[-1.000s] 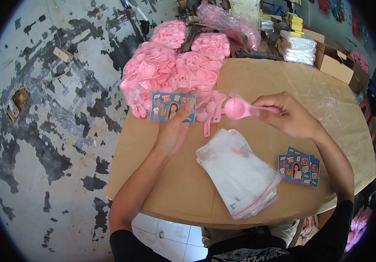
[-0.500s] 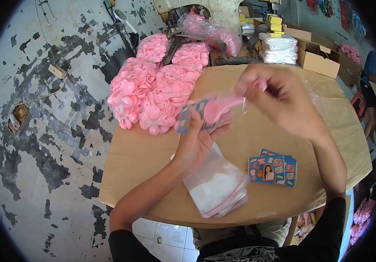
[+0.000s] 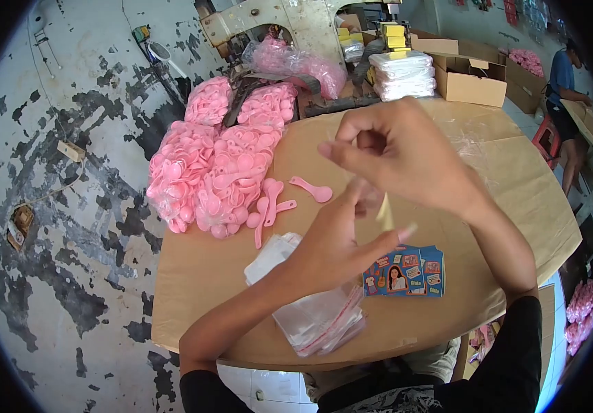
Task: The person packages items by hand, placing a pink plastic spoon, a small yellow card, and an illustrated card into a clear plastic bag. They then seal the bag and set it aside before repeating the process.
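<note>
My left hand (image 3: 327,251) is closed around something thin, seen nearly edge-on, with a pale yellowish part (image 3: 384,213) showing between fingers and thumb; I cannot make it out. Above it is my right hand (image 3: 413,162), its fingers curled towards the thumb; whatever they hold is too small to tell. Under my left hand lie clear plastic bags (image 3: 320,320) with a red strip. Blue printed cards (image 3: 406,272) are stacked just right of them. Several loose pink spoons (image 3: 269,199) rest on the brown table (image 3: 461,330).
Bags packed with pink spoons (image 3: 224,168) fill the table's back left. Behind stand a machine (image 3: 276,24), stacked plastic packs (image 3: 403,74) and an open cardboard box (image 3: 474,81). A person in blue (image 3: 563,76) sits far right, near a red stool (image 3: 546,140).
The card and pink spoon in clear plastic at my left hand are no longer plainly visible. My left hand has moved right and down; loose spoons now show. The view has shifted.
</note>
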`<state>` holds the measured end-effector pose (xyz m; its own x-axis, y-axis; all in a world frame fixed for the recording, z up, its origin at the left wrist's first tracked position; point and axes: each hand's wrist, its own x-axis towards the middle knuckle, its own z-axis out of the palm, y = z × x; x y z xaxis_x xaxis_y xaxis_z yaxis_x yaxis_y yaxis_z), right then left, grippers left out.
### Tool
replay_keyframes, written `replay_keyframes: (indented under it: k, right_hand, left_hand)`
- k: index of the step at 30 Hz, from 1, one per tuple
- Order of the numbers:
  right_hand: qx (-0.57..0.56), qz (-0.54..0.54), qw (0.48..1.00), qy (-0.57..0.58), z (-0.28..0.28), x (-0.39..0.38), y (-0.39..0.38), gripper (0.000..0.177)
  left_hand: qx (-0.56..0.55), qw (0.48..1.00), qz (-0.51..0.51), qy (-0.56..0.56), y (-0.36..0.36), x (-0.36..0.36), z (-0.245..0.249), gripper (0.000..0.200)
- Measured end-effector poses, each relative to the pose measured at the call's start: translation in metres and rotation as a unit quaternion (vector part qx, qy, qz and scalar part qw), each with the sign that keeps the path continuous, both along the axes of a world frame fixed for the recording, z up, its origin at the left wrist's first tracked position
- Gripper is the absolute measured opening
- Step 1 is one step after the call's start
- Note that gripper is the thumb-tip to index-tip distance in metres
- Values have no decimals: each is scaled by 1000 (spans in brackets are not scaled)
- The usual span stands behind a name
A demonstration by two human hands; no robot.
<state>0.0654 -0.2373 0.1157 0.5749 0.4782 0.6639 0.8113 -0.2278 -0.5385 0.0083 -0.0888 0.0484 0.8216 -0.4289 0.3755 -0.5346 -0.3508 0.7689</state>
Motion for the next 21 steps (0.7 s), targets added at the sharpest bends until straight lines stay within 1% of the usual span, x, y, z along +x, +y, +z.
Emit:
replay_keyframes:
  k: [1,2,3,4,5,6,7,8,9,11,14,15,16,17,18,21]
  right_hand:
    - [-8,-5,1000,1,0,-2,2,23]
    - [-16,-11,1000,2,0,-2,2,22]
    - [30,-35,994,-95,-2,6,5,20]
    - [76,-60,977,-190,-8,20,9,18]
    - [78,-29,980,-178,-9,27,7,18]
    - [81,2,983,-166,-10,34,5,18]
    - [40,88,994,-46,-10,38,-5,19]
    - [10,124,992,25,-9,39,-9,19]
    - [-19,151,984,97,-7,39,-12,19]
    - [-49,106,983,140,1,31,-15,17]
    - [-86,47,983,158,5,25,-13,17]
    - [-59,26,998,21,0,27,-10,17]
    - [-29,5,993,-118,-7,31,-4,17]
    - [-3,-18,967,-256,-11,33,-1,17]
    - [-19,-15,962,-273,-10,30,0,16]
    - [-60,-15,948,-314,-9,22,2,16]
  left_hand:
    - [-11,1000,-11,-27,1,8,-5,53]
    - [-58,997,-21,46,3,9,-5,48]
    - [-104,987,-32,118,5,9,-1,44]
    - [-149,969,-42,190,8,8,3,40]
    - [-169,958,-70,220,11,8,6,37]
    - [-166,951,-89,247,13,8,7,37]
    - [-163,942,-108,273,14,8,8,38]
    - [-160,932,-127,299,15,8,9,39]
    - [-156,940,-111,283,16,8,10,38]
    - [-145,953,-79,253,17,9,11,37]
    - [-333,915,-41,226,24,15,9,37]
    - [-289,940,0,184,26,16,12,37]
    - [-280,946,11,162,30,16,13,37]
    - [-274,951,20,140,33,18,13,36]
    - [-270,955,28,118,34,19,12,35]
    - [-189,976,28,104,35,14,21,33]
